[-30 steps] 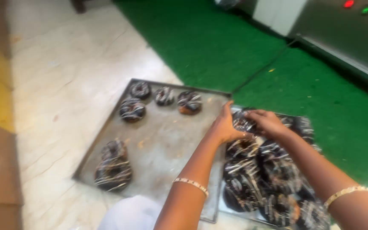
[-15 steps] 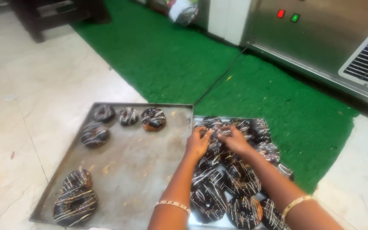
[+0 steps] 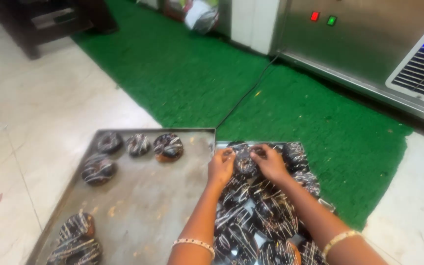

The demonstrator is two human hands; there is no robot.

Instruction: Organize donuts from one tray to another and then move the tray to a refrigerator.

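Green matting and pale floor tiles carry two baking trays of chocolate-glazed doughnuts.
Both hands meet at the far end of the crowded right tray: left hand and right hand have fingers clamped on one doughnut. Gripping its sides would best spare the icing. The left tray holds few doughnuts. Near tray edges are cut off; fingertips are partly hidden.
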